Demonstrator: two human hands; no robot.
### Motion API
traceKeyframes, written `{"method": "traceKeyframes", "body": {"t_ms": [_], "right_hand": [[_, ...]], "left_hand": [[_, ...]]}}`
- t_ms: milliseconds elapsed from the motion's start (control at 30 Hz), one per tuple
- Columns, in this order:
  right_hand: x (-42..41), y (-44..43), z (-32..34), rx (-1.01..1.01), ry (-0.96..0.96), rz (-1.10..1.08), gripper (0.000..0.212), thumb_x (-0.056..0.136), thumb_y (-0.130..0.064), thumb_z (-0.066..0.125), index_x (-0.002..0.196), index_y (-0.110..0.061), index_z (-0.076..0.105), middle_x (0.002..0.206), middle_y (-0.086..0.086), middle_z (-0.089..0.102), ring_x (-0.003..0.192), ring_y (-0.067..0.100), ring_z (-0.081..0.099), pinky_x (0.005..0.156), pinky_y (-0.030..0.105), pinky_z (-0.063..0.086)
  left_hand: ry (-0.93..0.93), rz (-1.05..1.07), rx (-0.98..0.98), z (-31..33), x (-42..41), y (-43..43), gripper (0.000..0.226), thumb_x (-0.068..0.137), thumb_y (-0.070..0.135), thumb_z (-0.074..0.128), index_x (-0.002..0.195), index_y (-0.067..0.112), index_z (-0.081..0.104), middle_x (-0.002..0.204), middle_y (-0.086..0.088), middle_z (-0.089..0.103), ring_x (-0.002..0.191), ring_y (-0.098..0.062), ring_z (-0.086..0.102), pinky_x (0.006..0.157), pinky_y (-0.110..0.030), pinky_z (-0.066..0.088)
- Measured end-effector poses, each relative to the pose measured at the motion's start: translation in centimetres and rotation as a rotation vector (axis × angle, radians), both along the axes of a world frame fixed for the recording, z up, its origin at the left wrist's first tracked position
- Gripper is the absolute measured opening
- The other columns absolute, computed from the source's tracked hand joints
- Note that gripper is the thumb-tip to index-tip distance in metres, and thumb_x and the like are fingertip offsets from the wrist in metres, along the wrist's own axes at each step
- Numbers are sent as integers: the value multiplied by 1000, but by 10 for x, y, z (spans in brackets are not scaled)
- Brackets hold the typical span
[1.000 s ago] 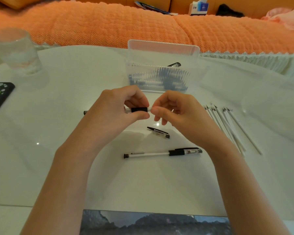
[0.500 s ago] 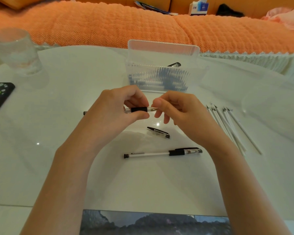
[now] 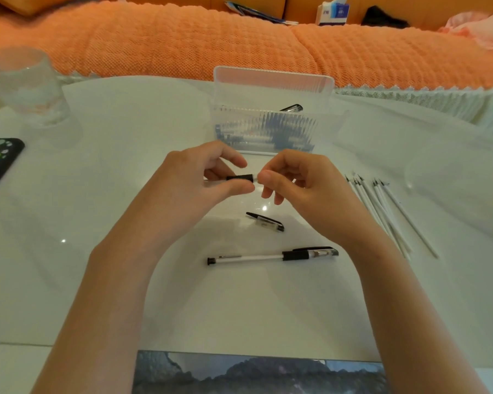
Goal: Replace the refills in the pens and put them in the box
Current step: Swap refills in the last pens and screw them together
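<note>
- Both the left hand (image 3: 194, 180) and the right hand (image 3: 296, 180) curl onto one pen (image 3: 239, 178) above the table (image 3: 125, 194).
- I see the left thumb and fingers gripping its black sleeve.
- I see the right fingertips pinching the pen's end, which they hide.
- The box (image 3: 271, 81) stands just beyond the hands, with pens inside.
- Refills (image 3: 382, 211) lie to the right; a cap (image 3: 265, 222) and a second pen (image 3: 271, 255) lie nearer me.

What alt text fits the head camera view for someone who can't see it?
Two bare hands hold a pen over a white table: the left hand grips its black section, the right hand pinches its tip end. A loose cap and a capped pen lie nearer the camera, white refills to the right, a clear box behind.
</note>
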State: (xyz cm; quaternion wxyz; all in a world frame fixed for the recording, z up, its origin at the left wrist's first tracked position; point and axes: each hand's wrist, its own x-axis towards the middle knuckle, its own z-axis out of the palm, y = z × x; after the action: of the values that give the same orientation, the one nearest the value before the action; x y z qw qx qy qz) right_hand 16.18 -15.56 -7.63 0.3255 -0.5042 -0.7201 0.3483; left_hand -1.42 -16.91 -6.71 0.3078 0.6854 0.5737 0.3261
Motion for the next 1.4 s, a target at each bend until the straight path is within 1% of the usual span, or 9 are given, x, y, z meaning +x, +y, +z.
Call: {"method": "traceKeyframes", "body": {"t_ms": [100, 300, 533, 667, 900, 1033, 1133, 1200, 1400], "right_hand": [[2, 0, 1, 12, 7, -24, 8, 90, -22, 62, 84, -17, 64, 73, -6, 68, 62, 0, 58, 59, 8, 42], [3, 1, 1, -3, -6, -33, 12, 89, -25, 62, 81, -17, 64, 67, -7, 67, 61, -1, 57, 58, 7, 40], [5, 0, 2, -12, -7, -41, 14, 87, -31, 64, 83, -18, 66, 71, -6, 68, 64, 1, 58, 59, 9, 41], [13, -2, -1, -94, -205, -14, 18, 75, -45, 72, 81, -29, 67, 82, -12, 67, 72, 9, 55, 65, 19, 43], [14, -6, -3, -131, -404, 83, 10, 77, -32, 74, 84, -28, 68, 86, -14, 58, 79, 7, 55, 70, 21, 44], [16, -5, -2, -65, -295, 38, 8, 83, -29, 69, 89, -26, 65, 81, -15, 63, 72, -5, 58, 66, 12, 46], [20, -2, 0, -20, -167, -51, 9, 83, -26, 69, 89, -24, 63, 83, -9, 68, 75, 4, 65, 75, 25, 53], [21, -1, 1, -10, -93, -91, 11, 83, -19, 70, 89, -21, 62, 82, -6, 68, 70, 8, 66, 74, 32, 56], [20, 0, 2, 6, 37, -160, 17, 78, -12, 74, 90, -22, 68, 79, -4, 68, 69, 11, 63, 72, 22, 54]], "left_hand": [[2, -1, -15, -1, -5, 1, 5, 86, 32, 64, 85, 30, 69, 73, 15, 70, 68, 0, 62, 69, -19, 43], [4, 34, 33, 2, -6, 0, 4, 78, 27, 72, 76, 31, 72, 68, 15, 67, 66, 4, 57, 60, -2, 37], [-4, 66, 50, 4, -7, -1, 6, 76, 28, 75, 78, 32, 72, 71, 15, 64, 62, 10, 51, 59, 0, 34], [-21, 100, 54, 2, -12, 0, 5, 76, 28, 75, 79, 31, 72, 71, 16, 64, 60, 8, 50, 58, -1, 35], [-39, 99, 52, 2, -13, 1, 13, 76, 19, 75, 85, 28, 72, 76, 13, 66, 66, 8, 53, 63, -1, 38], [-28, 100, 49, 3, -14, 0, 10, 77, 20, 74, 83, 29, 72, 75, 12, 66, 66, 8, 53, 63, 0, 37], [-17, 99, 38, 3, -15, -1, 8, 79, 24, 73, 80, 32, 72, 72, 15, 65, 64, 9, 52, 59, 1, 34], [-2, 94, 30, 3, -16, -1, 8, 79, 26, 72, 80, 33, 72, 71, 15, 64, 62, 10, 51, 58, 1, 33], [8, 69, 17, 3, -15, -1, 8, 80, 25, 71, 81, 34, 73, 66, 9, 64, 56, 8, 52, 54, 0, 32]]}}
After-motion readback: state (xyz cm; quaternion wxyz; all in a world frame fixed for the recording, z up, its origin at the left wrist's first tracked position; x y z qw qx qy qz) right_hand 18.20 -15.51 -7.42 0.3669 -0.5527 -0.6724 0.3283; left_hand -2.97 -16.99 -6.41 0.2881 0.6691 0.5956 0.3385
